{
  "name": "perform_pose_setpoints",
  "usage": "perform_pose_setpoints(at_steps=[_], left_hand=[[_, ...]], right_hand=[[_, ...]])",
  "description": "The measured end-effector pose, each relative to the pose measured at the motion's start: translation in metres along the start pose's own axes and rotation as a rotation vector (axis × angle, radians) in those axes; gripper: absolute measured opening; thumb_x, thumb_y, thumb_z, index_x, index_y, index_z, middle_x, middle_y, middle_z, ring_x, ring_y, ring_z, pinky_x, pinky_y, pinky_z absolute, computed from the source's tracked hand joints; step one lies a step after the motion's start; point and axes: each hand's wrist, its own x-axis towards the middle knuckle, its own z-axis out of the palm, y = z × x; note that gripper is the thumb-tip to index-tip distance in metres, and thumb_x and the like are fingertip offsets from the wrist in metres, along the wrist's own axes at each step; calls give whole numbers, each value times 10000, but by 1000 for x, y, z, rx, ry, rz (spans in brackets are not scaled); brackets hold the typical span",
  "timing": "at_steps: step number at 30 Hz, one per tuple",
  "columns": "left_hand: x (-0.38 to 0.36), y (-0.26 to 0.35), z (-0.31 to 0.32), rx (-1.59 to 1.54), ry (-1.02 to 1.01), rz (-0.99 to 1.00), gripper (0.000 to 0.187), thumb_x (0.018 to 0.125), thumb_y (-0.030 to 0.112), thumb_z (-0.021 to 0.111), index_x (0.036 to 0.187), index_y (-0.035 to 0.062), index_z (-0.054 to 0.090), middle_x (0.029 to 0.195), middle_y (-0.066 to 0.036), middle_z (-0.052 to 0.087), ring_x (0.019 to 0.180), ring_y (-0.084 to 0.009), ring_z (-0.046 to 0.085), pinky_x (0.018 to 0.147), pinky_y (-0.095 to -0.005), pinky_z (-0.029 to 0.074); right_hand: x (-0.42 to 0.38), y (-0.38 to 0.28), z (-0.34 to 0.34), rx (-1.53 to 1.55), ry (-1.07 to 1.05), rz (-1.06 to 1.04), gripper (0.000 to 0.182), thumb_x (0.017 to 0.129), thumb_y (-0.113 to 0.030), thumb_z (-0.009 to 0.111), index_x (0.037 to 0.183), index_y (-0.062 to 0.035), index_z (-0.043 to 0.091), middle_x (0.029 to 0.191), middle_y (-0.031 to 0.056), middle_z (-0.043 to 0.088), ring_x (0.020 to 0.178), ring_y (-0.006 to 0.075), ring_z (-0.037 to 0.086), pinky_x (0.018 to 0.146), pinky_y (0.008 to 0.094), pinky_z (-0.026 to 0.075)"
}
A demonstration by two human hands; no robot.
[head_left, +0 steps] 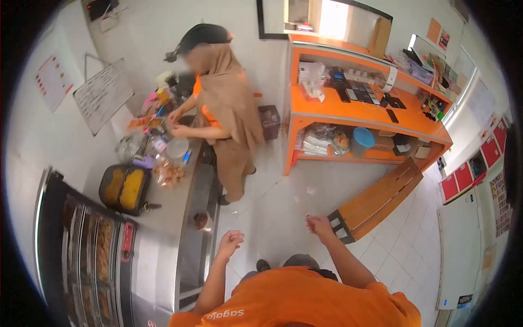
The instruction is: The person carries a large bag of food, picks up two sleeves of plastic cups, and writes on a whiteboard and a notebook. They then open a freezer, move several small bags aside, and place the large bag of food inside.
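Note:
My left hand [231,242] is in the air beside the steel counter [158,245], its fingers loosely bent and apart, with nothing visible in them. Nearest to it is a brown cup-like item [202,220] at the counter's edge. My right hand [319,226] hangs over the floor by the end of the wooden bench [376,201]. Its fingers are pinched together; whatever they hold is too small or too clear to make out. A faint whitish piece [310,191] shows just beyond that hand.
A co-worker [229,103] stands at the counter, both hands over bowls and bags. A black tray with yellow food [125,188] and a glass display case [87,245] are at left. An orange desk [327,109] stands ahead, with a blue bucket [362,140] beneath.

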Motion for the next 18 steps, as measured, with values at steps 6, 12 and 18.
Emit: perform_pose_setpoints(at_steps=[6, 12, 18], left_hand=[[26, -60, -16, -242, 346, -95, 257, 950, 269, 616, 1147, 112, 567, 1109, -53, 679, 928, -162, 649, 734, -330, 517], [-101, -198, 20, -182, 583, -587, 227, 955, 261, 577, 1116, 100, 570, 998, -64, 680, 819, -176, 652, 619, -316, 509], [-168, -219, 150, -330, 588, -803, 290, 940, 239, 600, 1176, 77, 551, 1050, -81, 676, 913, -194, 646, 723, -352, 509]], right_hand=[[169, -60, -86, 174, 304, -234, 230, 972, -267, 562, 912, -60, 642, 724, 6, 569, 593, 101, 517, 524, 255, 418], [297, -227, -76, 149, 323, -526, 433, 965, -301, 597, 1313, -128, 406, 963, 51, 626, 714, 127, 598, 574, 301, 512], [338, -111, 8, -86, -498, -201, 372, 933, -251, 623, 1264, -87, 577, 980, 30, 691, 788, 136, 650, 602, 290, 499]])
